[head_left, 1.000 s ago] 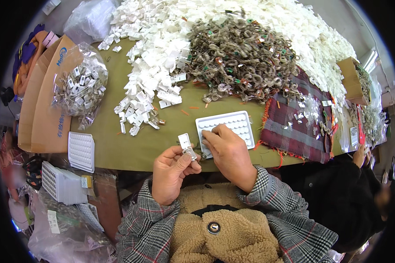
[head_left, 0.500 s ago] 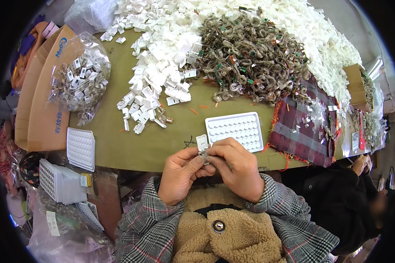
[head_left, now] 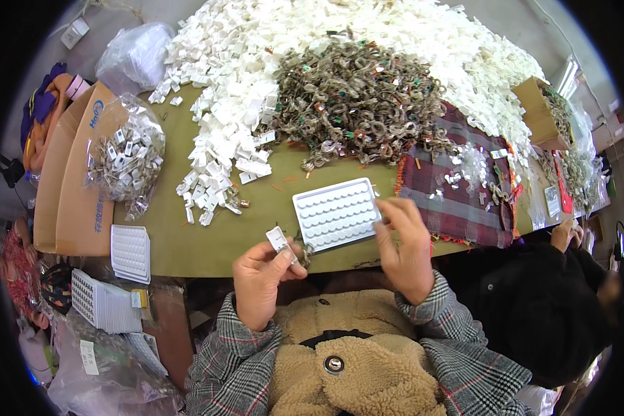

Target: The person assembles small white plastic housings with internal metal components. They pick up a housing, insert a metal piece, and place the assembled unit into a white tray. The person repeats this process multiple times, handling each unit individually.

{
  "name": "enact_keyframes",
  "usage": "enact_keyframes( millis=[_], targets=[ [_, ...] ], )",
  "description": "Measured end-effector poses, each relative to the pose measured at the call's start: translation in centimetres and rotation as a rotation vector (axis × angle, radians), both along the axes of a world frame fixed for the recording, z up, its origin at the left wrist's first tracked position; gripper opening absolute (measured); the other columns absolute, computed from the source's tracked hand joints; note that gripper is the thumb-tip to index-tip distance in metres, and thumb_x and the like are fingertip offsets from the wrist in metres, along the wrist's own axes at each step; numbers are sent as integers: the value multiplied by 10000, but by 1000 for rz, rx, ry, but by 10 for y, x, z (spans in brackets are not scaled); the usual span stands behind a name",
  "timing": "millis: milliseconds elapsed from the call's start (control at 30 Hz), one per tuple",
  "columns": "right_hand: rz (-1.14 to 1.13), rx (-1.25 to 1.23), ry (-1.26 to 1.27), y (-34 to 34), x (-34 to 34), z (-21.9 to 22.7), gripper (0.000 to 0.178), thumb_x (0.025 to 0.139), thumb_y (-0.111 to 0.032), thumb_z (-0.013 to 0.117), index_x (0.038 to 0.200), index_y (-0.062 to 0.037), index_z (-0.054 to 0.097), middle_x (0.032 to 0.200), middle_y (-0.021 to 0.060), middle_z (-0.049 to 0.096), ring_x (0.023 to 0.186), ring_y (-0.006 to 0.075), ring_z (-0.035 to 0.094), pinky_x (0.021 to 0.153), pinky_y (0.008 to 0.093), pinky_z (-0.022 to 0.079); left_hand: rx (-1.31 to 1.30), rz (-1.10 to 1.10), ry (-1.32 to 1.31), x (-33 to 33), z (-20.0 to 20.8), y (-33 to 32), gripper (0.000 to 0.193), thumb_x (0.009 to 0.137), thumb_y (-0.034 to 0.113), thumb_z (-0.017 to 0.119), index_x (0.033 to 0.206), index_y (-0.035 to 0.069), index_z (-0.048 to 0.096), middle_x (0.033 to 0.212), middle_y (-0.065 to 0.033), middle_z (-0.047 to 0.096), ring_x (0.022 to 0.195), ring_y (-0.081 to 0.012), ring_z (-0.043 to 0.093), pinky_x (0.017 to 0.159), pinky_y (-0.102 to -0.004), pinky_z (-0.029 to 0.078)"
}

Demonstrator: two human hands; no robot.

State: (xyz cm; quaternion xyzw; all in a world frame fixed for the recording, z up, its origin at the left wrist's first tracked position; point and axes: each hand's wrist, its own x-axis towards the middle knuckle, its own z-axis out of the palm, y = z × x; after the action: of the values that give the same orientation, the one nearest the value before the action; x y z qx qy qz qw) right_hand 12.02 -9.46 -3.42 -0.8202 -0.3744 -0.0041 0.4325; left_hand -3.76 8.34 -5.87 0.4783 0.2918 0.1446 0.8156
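At the white tray's [head_left: 337, 213] four o'clock, the right hand [head_left: 405, 253] has come away, loosely spread and seemingly empty, so two-handed handling has paused, the left hand [head_left: 258, 279] alone pinching the small white casing [head_left: 278, 239] at the tray's eight o'clock.

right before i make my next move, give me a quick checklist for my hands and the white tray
1. White piece held in left hand: ok, between thumb and fingers.
2. Right hand free: ok, no object visible in it.
3. Right hand off the white tray: cannot tell; fingertips are right at its right edge.
4. Tray resting on the green table: ok.
5. Plaid cloth apart from the tray: ok, it lies to the right.
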Motion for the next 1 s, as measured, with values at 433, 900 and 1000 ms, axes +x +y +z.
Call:
enact_keyframes(
  millis=[433,900,1000],
  targets=[
    [-156,-75,162,4,5,-24,263,826,-47,706,1065,46,645,1008,201,583,907,379,595,777,430,502,398,-134,14,29,5,-11,308,937,-59,577,1239,-115,591,1394,-140,561,802,-92,654,712,-244,590],
    [132,-118,-382,7,5,-35,437,711,-99,782,1130,-52,669,1151,135,621,1034,324,581,877,441,457,-42,-192,-92,21,8,1,269,976,84,611,1196,-69,614,917,-86,673,772,-131,664,732,-274,592],
    [110,-91,-469,6,6,-33,399,721,18,721,1116,-31,686,1120,138,640,1010,318,596,863,422,486,-93,-226,-147,21,5,-2,273,976,83,609,1203,-69,609,911,-79,670,777,-129,664,735,-269,587]
  ],
)
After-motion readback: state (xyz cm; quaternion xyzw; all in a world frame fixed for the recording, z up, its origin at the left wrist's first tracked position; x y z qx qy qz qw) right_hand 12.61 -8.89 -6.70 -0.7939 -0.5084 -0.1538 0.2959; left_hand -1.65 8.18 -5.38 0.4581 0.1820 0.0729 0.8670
